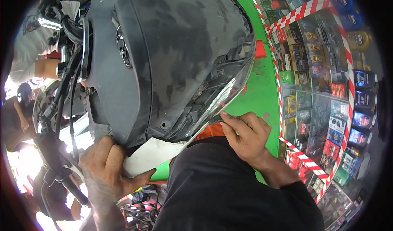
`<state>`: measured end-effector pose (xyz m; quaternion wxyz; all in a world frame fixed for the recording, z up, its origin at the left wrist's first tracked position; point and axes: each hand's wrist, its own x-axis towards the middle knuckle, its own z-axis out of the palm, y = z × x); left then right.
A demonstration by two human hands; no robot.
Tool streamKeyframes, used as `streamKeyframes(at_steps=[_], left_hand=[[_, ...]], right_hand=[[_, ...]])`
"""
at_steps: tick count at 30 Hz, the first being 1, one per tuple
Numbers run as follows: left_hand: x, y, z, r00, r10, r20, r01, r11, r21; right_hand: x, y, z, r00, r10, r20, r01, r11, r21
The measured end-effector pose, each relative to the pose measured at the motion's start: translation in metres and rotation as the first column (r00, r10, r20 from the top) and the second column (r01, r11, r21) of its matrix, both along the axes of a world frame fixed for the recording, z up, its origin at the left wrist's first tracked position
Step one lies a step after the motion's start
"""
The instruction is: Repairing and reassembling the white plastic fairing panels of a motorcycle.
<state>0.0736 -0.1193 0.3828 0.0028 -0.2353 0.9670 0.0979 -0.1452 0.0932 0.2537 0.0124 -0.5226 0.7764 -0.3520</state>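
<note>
A white motorcycle body panel point(152, 155) lies along the lower edge of a dusty black front fairing point(123, 92). My left hand point(104, 169) is closed around the panel's wide left end, its fingers up against the fairing. My right hand point(247, 137) pinches a narrow dark tip in line with the panel, just beside the clear headlight lens point(223, 98). Where the panel meets the lens, I cannot tell if it is seated or loose. A small bunch of keys point(123, 51) hangs on the fairing's upper part.
Handlebar and cables point(67, 75) are on the left. To the right, a glass display case point(311, 87) edged in red-white tape holds packaged parts, with bottles point(362, 98) beyond. Green floor point(262, 87) lies between. Other people point(24, 112) are at the far left.
</note>
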Motion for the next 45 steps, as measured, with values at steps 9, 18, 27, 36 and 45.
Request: streamKeyframes(at_steps=[9,18,27,36,45], left_hand=[[0.000,0.001,0.006,0.996,-0.034,0.084,0.031,0.999,0.038],[-0.001,0.001,0.007,0.997,-0.050,0.059,0.049,0.999,0.011],[0.002,0.001,0.000,0.999,-0.033,0.014,0.032,0.999,0.020],[-0.002,0.003,0.008,0.997,-0.029,0.078,0.028,0.999,0.015],[-0.003,0.003,0.007,0.998,-0.037,0.059,0.036,0.999,0.014]], right_hand=[[0.035,-0.005,0.011,0.975,-0.198,0.100,0.192,0.979,0.067],[0.032,-0.023,0.053,0.972,-0.019,-0.234,0.085,0.957,0.276],[0.034,-0.012,0.025,0.969,-0.070,-0.236,0.091,0.992,0.082],[0.046,-0.023,0.050,0.950,-0.042,-0.308,0.142,0.939,0.312],[-0.004,-0.028,0.055,0.926,0.377,0.005,-0.350,0.855,0.382]])
